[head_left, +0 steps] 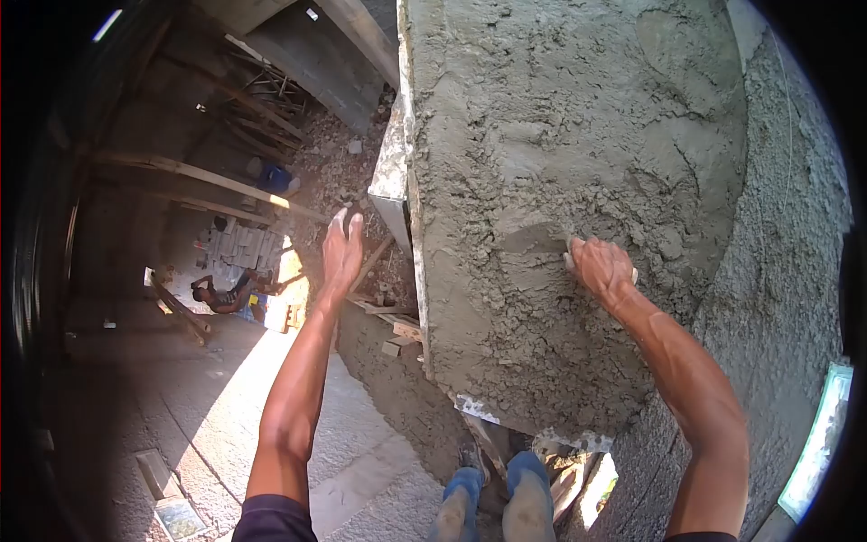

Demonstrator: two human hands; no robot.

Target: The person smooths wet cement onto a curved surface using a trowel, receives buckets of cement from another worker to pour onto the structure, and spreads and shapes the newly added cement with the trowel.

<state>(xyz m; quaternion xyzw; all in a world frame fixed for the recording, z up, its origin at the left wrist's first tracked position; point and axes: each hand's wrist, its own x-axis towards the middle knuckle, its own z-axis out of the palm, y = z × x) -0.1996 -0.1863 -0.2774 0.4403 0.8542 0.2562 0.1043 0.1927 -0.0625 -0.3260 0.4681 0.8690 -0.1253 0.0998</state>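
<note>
My right hand (603, 266) is closed around the handle of a trowel, and a pale bit of the handle shows beside the fingers. The trowel's blade (535, 238) is grey like the mortar and hard to tell apart from it. It lies against a broad surface of wet grey mortar (578, 117), rough and lumpy in places, smoother in others. To the left of that surface, my left hand (342, 251) is raised in the air, fingers extended and somewhat apart, holding nothing. Mortar residue seems to whiten its fingertips.
A straight pale edge strip (417, 208) bounds the mortar on the left. Rough plastered wall (768, 235) runs along the right. My boots (526, 471) stand at the bottom near boards. Far below left, another person (221, 296) is near stacked pieces; a wooden pole (212, 176) crosses there.
</note>
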